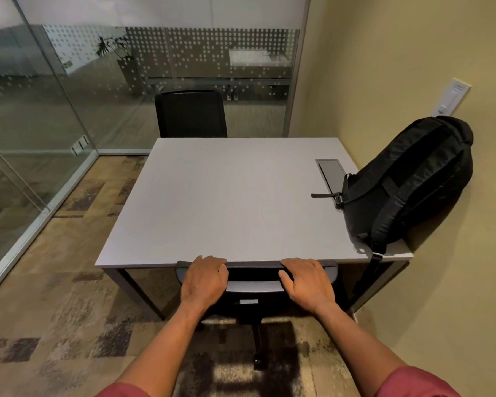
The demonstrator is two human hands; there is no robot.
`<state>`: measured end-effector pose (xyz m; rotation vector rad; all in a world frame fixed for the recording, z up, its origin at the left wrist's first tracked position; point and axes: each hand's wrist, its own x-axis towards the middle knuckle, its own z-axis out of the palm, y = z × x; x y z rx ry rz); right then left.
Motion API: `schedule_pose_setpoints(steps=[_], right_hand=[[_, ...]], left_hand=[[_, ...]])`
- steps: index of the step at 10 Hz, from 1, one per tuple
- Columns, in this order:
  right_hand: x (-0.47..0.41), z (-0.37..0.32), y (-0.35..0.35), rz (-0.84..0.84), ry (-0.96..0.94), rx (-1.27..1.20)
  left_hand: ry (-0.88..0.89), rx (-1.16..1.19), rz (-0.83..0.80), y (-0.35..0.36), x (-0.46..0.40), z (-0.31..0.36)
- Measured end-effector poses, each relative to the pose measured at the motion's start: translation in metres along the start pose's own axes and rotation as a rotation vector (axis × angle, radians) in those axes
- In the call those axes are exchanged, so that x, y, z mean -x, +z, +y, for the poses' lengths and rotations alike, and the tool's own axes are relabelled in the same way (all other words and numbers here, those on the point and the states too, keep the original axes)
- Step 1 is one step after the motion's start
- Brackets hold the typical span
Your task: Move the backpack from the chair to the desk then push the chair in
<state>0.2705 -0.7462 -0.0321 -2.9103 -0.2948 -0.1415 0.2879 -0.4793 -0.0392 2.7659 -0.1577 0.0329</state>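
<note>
A black backpack (407, 179) stands on the right side of the grey desk (221, 202), leaning against the yellow wall, one strap hanging over the front edge. The near chair (255, 285), black with a grey backrest frame, sits under the desk's front edge, its backrest top touching the desktop rim. My left hand (204, 282) grips the backrest top on its left. On the right of the same backrest top rests my right hand (307, 282), also gripping it.
A second black chair (191, 114) stands at the desk's far side. A metal cable hatch (331, 176) is set in the desktop near the backpack. Glass walls (40, 110) run along the left and back; the yellow wall (413, 67) closes the right.
</note>
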Motion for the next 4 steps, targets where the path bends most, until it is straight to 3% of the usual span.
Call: schedule_pose_setpoints(steps=[2, 4], right_hand=[[0.002, 0.001, 0.0, -0.087, 0.007, -0.033], [-0.018, -0.003, -0.026, 0.028, 0.046, -0.097]], left_hand=[[0.009, -0.004, -0.102, -0.009, -0.002, 0.001], [0.076, 0.016, 0.042, -0.042, -0.022, 0.02]])
